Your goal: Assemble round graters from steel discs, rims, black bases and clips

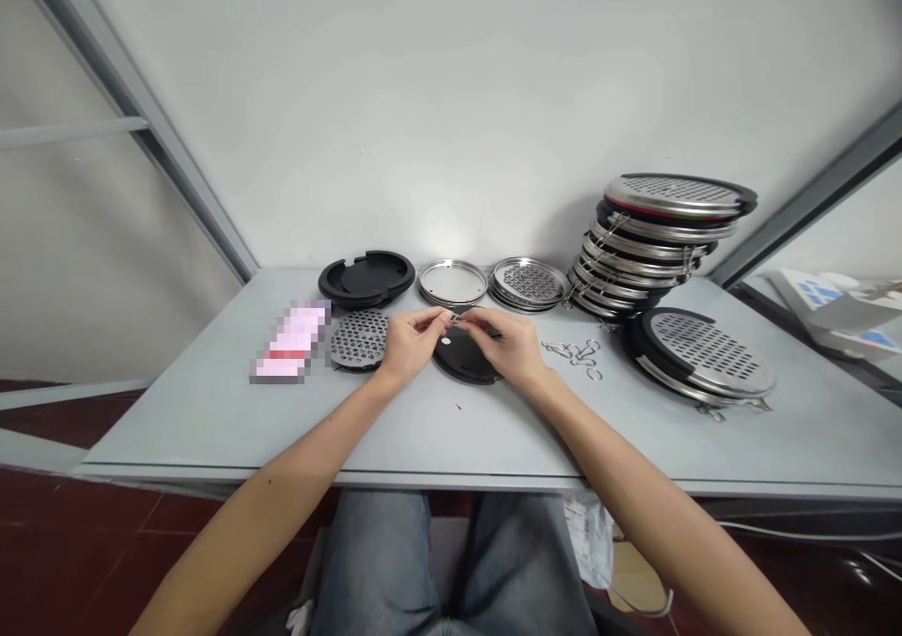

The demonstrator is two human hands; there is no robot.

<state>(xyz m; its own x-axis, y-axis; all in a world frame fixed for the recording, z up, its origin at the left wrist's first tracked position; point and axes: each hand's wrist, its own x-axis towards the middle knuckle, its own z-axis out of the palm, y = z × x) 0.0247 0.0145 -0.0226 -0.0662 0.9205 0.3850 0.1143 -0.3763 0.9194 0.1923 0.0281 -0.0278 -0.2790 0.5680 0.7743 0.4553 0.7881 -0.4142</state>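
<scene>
My left hand (414, 343) and my right hand (508, 343) meet at the middle of the table, fingertips pinched together. Between them they hold a small shiny metal clip (456, 318), partly covered by the fingers. Below the hands lies a round black disc (465, 359) with a small white spot on it. Just left of my left hand rests a perforated metal grater plate (358, 340). To the right of my right hand, loose metal clips and rings (579, 352) are scattered on the table.
Black ring-shaped holders (366, 279), metal trays (453, 281) and round grater plates (530, 282) line the back. A tall leaning stack of assembled graters (659, 241) stands at right, with more graters (705, 359) before it. A pixelated pink object (292, 340) lies left on the table (211, 420).
</scene>
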